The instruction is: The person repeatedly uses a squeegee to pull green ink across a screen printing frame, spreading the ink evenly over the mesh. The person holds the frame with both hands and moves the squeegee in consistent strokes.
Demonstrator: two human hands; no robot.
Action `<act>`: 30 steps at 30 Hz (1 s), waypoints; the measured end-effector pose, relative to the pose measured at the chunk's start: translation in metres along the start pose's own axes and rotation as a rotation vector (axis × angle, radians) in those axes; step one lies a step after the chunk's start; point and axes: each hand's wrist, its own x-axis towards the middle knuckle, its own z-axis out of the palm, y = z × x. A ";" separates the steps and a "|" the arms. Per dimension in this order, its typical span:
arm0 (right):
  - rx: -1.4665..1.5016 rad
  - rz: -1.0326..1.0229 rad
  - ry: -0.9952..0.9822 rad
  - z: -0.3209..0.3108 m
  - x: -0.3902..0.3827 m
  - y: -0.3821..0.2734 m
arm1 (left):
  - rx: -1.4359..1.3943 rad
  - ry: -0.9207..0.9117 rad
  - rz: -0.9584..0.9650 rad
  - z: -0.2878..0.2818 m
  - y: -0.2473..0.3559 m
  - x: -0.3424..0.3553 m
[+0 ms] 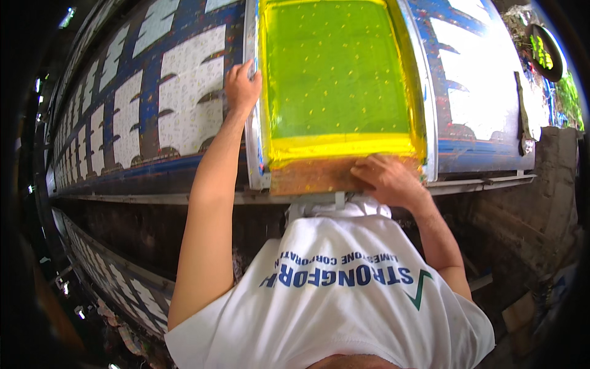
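A screen-printing frame point(251, 150) with silver metal sides lies in front of me on a long blue printing table. Its mesh point(332, 74) looks green, dotted with small yellow marks, and yellow ink point(344, 142) pools along its near end. My left hand point(242, 89) is closed round the frame's left side, arm stretched forward. At the near end of the frame a wooden squeegee point(310, 177) lies crosswise. Over its right part my right hand point(388, 179) is closed, fingers bent across the wood. The squeegee's lower edge is hidden.
White cut fabric pieces point(192, 92) with a faint print lie in rows on the table, left of the frame. More white pieces point(470, 83) lie right of it. A metal rail point(467, 185) runs along the near edge. Another table point(117, 277) stands at the lower left.
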 end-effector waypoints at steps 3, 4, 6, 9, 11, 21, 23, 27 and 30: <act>-0.077 0.048 0.081 0.002 0.007 -0.009 | 0.003 -0.043 -0.025 0.001 -0.002 0.001; -0.099 0.075 0.124 0.003 0.011 -0.011 | -0.004 -0.048 -0.039 0.002 -0.002 0.001; -0.129 0.198 0.091 0.009 0.022 -0.018 | -0.004 -0.052 -0.066 0.004 0.000 0.000; -0.182 0.299 0.104 0.017 0.034 -0.026 | -0.011 -0.032 -0.068 0.004 0.002 0.001; -0.201 0.338 0.124 0.027 0.038 -0.032 | -0.044 -0.007 -0.061 0.005 0.002 0.001; -0.305 0.418 0.327 0.031 0.109 0.009 | -0.098 0.093 -0.023 0.013 -0.004 0.004; -0.305 0.476 0.308 0.013 0.146 0.034 | -0.116 0.097 -0.004 0.008 -0.003 0.004; -0.349 0.539 0.277 -0.027 0.226 0.089 | -0.132 0.085 -0.026 0.002 0.002 0.004; -0.414 0.528 0.283 -0.064 0.287 0.137 | -0.117 0.101 -0.029 0.001 0.005 0.008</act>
